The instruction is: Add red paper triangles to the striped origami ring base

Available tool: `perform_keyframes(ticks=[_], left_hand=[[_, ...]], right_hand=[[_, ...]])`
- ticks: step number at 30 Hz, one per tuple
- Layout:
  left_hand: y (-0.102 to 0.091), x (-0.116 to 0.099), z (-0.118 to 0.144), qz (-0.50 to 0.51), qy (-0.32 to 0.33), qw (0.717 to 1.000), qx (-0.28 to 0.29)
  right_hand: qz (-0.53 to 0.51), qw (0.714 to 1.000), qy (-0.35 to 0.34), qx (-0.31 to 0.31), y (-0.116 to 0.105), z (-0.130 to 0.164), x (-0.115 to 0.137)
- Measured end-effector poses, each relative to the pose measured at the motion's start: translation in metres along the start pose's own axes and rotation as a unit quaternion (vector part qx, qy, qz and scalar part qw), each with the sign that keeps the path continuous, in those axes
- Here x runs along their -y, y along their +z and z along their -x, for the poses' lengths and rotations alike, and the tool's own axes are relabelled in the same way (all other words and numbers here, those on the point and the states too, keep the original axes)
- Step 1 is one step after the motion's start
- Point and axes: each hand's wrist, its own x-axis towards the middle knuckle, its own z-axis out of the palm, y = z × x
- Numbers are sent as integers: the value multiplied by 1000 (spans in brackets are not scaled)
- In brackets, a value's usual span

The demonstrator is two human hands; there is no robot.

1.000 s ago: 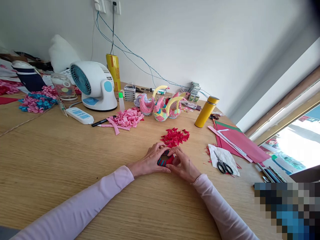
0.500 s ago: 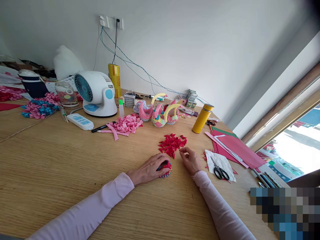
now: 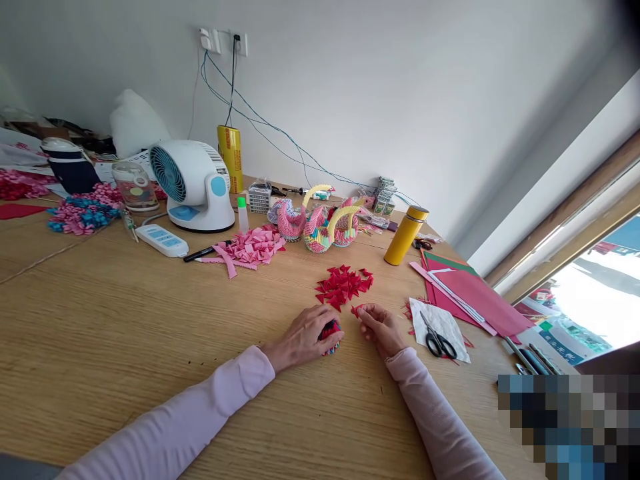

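At the lower centre of the frame, the left hand [image 3: 303,337] lies curled over a small red and blue folded-paper piece [image 3: 331,335] resting on the wooden desk [image 3: 125,313], gripping it from the left. Just right of it, the right hand [image 3: 381,325] pinches a single red paper triangle [image 3: 357,310] between its fingertips. A loose pile of red triangles [image 3: 344,285] sits just above both hands. Further up, finished paper swans [image 3: 320,223] stand beside a closed yellow flask [image 3: 405,234], whose contents cannot be seen. At the upper left, a clear lidded jar [image 3: 133,186] holds something coloured, too blurred to tell. Scissors [image 3: 438,340] lie on white paper right of the hands.
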Motion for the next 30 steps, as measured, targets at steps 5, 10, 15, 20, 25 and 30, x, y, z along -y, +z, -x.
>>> perform_keyframes(ticks=[5, 10, 15, 20, 25, 30], left_hand=[[3, 3, 0, 15, 14, 1000, -22], [7, 9, -1, 39, 24, 998, -35], [6, 11, -3, 55, 0, 998, -33], [4, 11, -5, 43, 6, 998, -36], [8, 14, -6, 19, 2, 999, -29], [11, 17, -4, 10, 5, 999, -31]], right_hand=[[-212, 973, 88, 2, 10, 21, 6], [-253, 964, 85, 13, 25, 25, 6], [-219, 975, 42, -4, 37, 23, 3], [-181, 983, 28, 3, 40, 21, -3], [-202, 978, 44, 43, 39, 21, -6], [-219, 974, 48, 10, 47, 23, -5]])
